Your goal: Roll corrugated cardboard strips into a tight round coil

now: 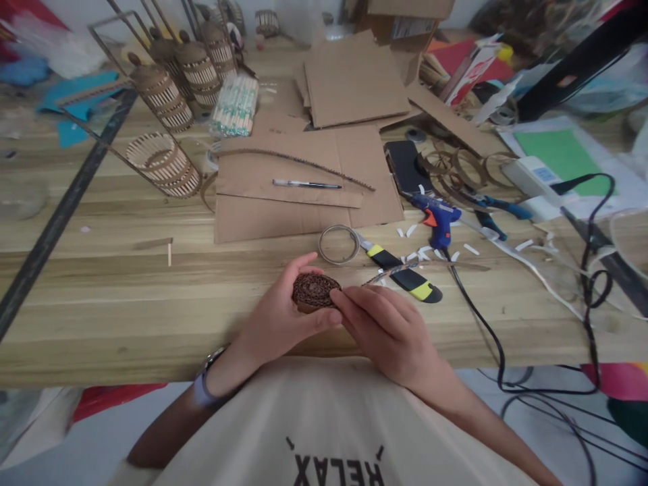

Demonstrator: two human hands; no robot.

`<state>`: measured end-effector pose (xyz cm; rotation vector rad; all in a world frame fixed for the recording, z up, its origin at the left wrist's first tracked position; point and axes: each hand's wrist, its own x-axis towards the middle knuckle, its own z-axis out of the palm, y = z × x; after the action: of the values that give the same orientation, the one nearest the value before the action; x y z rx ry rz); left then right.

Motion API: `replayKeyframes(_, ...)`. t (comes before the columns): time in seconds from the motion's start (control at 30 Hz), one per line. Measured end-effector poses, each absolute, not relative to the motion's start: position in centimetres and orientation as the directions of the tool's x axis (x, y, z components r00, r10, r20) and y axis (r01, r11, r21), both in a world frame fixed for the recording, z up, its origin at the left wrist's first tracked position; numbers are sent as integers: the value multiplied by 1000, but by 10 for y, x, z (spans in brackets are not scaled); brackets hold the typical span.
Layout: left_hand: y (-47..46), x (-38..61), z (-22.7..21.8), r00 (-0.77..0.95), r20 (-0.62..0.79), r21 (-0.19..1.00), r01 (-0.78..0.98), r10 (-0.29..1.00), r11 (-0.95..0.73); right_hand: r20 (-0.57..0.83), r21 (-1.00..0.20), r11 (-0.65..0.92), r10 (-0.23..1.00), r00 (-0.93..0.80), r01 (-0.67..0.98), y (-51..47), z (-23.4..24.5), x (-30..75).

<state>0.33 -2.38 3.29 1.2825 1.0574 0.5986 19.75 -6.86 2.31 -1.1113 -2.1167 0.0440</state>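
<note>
In my left hand (276, 314) lies a tightly wound coil of brown corrugated cardboard strip (314, 290), its fingers and thumb curved around the sides. My right hand (392, 327) pinches at the coil's right edge with thumb and fingertips. From behind the right knuckles a loose length of cardboard strip (466, 265) runs off to the right, crossing over a black and yellow utility knife (387, 259). A thin ring (320, 251) lies on the table just beyond the coil. The right fingertips partly hide where the strip meets the coil.
A blue glue gun (442, 219) with a black cord (476, 309) lies to the right among white scraps, near pliers (491, 223) and a phone (408, 165). A pen (307, 183) rests on cardboard sheets (273, 219). Slatted lantern shapes (165, 165) stand back left.
</note>
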Motion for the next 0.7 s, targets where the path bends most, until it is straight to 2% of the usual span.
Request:
replayKeyframes(0.17,-26,6,37,421,-252,966,164,872,200,596,-388,629,729,-338,674,-74,27,198)
replayKeyframes(0.3,-30,2,35,482,-172,980,-9,859,201,579,-524,620,762,-289,584,-77,28,199)
replayKeyframes(0.53,-30,-4,26,594,-80,921,-262,800,286,594,-711,573,800,-88,407,-75,17,192)
replayKeyframes(0.63,-30,-5,28,639,-47,890,-321,767,322,579,-710,551,811,-82,439,-74,26,191)
replayKeyframes(0.7,-30,-5,30,669,-25,871,-351,743,345,529,-664,522,834,-157,535,-73,33,192)
